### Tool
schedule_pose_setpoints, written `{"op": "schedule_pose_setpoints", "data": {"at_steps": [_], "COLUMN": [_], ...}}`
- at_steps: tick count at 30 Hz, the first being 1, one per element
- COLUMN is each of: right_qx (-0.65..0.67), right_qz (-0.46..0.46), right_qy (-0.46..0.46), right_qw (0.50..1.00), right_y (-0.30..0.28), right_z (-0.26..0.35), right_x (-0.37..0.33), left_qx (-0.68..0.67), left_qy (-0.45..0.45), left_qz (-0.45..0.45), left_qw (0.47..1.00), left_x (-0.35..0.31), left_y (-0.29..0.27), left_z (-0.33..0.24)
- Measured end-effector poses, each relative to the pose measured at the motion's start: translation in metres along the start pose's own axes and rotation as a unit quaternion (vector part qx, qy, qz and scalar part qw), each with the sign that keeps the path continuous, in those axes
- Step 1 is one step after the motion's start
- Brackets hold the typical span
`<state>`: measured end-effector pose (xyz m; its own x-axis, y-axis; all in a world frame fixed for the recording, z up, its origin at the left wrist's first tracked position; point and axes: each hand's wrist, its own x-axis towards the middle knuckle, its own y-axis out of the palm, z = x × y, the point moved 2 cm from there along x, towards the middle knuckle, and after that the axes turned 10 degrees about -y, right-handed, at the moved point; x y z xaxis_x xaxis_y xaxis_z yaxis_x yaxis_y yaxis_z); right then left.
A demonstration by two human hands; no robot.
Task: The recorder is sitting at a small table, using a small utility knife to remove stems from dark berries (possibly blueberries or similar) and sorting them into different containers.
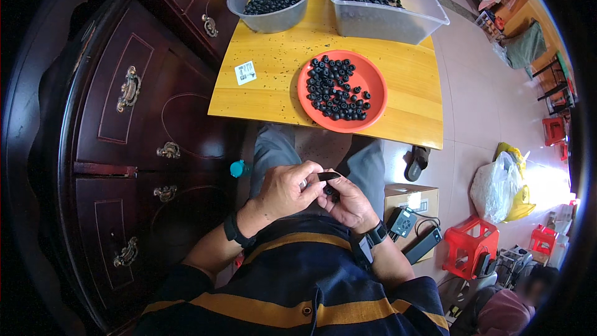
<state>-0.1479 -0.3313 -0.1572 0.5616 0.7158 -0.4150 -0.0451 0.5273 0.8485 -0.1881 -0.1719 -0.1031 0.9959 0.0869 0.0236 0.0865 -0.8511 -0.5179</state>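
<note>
Over my lap, my left hand (287, 188) is closed, with a ring on one finger. It pinches a short, dark, blade-like piece (328, 175), whose far end reaches my right thumb. My right hand (351, 204) is curled close beside it, fingers bent around a small black round bead-like piece (328, 191), mostly hidden. Past both hands, an orange-red plate (377, 96) on the yellow table holds many black round pieces with holes (336, 87). Similar black pieces fill part of a clear round tub (273, 23) and a clear rectangular bin (385, 25).
Dark crumbs and a white printed card (245, 73) lie on the yellow table (267, 102). Dark wooden cabinets (118, 137) stand at left. At right are a cardboard box (404, 196) with black devices, a slipper (417, 163), a red stool (471, 249), bags (494, 186) and another person (507, 311).
</note>
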Motion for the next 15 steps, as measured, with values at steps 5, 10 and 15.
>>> {"op": "schedule_pose_setpoints", "data": {"at_steps": [5, 10, 15], "right_qx": [0.011, 0.083, 0.121], "right_qz": [0.003, 0.000, 0.035], "right_qy": [0.007, 0.030, 0.015], "right_qw": [1.000, 0.996, 0.992], "right_y": [-0.004, 0.004, 0.001], "right_z": [-0.003, 0.001, 0.004], "right_x": [0.001, 0.004, 0.008], "left_qx": [0.020, 0.062, 0.124], "left_qy": [0.006, 0.019, -0.003], "left_qz": [-0.016, -0.036, 0.036], "left_qw": [1.000, 0.997, 0.992], "left_x": [0.000, 0.001, 0.005], "left_y": [0.000, -0.004, -0.006], "left_z": [0.000, -0.005, -0.015]}}
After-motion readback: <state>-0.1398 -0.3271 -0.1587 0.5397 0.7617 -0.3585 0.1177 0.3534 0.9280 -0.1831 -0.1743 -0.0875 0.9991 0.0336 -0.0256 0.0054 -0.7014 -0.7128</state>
